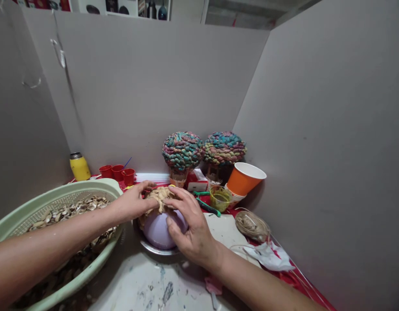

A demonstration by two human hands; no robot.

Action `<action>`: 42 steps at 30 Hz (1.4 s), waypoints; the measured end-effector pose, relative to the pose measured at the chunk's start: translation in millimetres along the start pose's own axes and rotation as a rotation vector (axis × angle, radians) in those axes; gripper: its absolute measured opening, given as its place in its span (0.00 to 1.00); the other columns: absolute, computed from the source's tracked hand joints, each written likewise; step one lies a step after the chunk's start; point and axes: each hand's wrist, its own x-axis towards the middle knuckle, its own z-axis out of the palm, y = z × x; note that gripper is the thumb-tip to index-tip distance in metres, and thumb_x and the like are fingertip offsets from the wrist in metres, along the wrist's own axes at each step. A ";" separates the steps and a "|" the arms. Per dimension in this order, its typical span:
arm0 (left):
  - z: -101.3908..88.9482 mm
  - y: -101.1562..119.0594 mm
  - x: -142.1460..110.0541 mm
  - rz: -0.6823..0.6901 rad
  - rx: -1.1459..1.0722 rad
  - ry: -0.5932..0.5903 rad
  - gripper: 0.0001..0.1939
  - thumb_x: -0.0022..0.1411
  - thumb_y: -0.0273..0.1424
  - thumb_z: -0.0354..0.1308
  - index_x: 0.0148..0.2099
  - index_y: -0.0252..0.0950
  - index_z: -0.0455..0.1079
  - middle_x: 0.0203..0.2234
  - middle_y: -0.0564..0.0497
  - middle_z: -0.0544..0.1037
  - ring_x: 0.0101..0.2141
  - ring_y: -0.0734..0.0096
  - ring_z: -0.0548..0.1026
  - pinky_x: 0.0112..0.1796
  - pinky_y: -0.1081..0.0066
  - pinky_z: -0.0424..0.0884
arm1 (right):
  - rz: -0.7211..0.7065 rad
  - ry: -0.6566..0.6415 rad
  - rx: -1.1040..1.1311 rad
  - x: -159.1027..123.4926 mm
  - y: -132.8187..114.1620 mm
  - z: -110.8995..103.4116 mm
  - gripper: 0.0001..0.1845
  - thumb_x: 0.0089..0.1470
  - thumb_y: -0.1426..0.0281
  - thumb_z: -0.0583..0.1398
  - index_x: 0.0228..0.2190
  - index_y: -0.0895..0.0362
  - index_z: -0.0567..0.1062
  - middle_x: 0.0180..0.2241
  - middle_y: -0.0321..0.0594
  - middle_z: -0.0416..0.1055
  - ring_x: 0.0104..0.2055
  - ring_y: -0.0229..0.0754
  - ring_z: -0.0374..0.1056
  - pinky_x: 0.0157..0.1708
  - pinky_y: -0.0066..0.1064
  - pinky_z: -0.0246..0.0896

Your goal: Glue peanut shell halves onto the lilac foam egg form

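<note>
A smooth purple balloon (157,230) sits in a shallow metal bowl (156,250). Peanut shells (159,197) cover its top and far side, while the part facing me is bare. My left hand (134,201) curves over the shells from the left, with its thumb and fingers on either side of them. From the right, my right hand (193,233) grips the balloon, its thumb on the bare purple surface and its fingers on the shells. Several of my fingertips are hidden behind the shells.
A green colander (110,183) of shells stands left. Behind are a yellow bottle (79,167), red cups (118,172), two colourful shell-covered balls (183,150), and an orange paper cup (245,180). Twine (252,224) lies right. Grey panels (147,86) enclose the table.
</note>
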 end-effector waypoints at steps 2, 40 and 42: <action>0.1 0.0 0.6 -0.006 -0.003 0.004 0.30 0.47 0.34 0.58 0.55 0.34 0.68 0.51 0.42 0.77 0.52 0.50 0.73 0.52 0.58 0.67 | -0.045 0.022 -0.010 -0.3 -0.4 -0.7 0.17 0.55 0.74 0.56 0.47 0.51 0.69 0.56 0.46 0.64 0.60 0.51 0.58 0.58 0.52 0.54; -9.4 14.8 -7.5 0.028 -0.167 -0.080 0.30 0.46 0.34 0.55 0.54 0.33 0.69 0.54 0.41 0.75 0.56 0.50 0.68 0.57 0.58 0.60 | -0.007 0.115 -0.010 0.8 12.1 -8.3 0.18 0.58 0.72 0.56 0.51 0.54 0.67 0.51 0.46 0.69 0.56 0.50 0.62 0.56 0.48 0.57; -10.3 13.0 -6.7 0.019 -0.179 -0.074 0.29 0.49 0.37 0.55 0.55 0.33 0.69 0.54 0.42 0.75 0.58 0.50 0.67 0.58 0.58 0.60 | -0.065 0.109 -0.011 -3.1 8.7 -9.9 0.22 0.58 0.73 0.56 0.54 0.54 0.64 0.52 0.46 0.68 0.57 0.50 0.61 0.57 0.48 0.56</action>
